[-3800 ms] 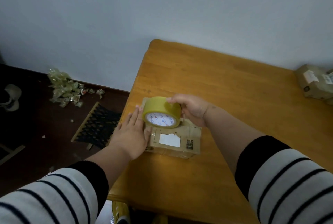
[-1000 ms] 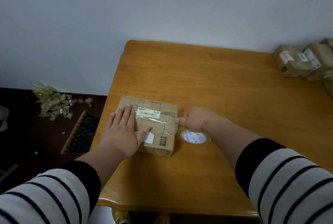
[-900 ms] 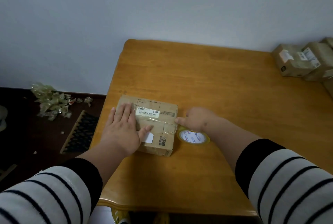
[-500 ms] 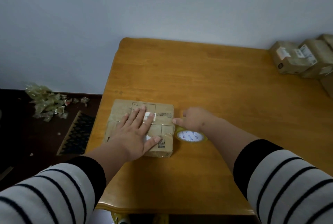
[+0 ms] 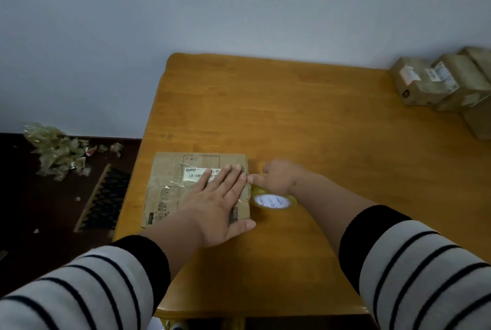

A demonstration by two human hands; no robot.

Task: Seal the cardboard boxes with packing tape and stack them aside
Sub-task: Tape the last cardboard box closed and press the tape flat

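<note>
Wooden table [image 5: 305, 122] against a pale wall; cardboard box [image 5: 172, 183] lies flat near its left edge. Left hand [image 5: 220, 202] rests on the box top, fingers straight, pressing the tape strip; right hand [image 5: 279, 176], fingers curled, grips the tape roll [image 5: 273, 200], just right of the box. Judgement: keep strip taut, smooth toward the roll, then tear; sealed boxes [image 5: 441, 85] wait far right of the box.
</note>
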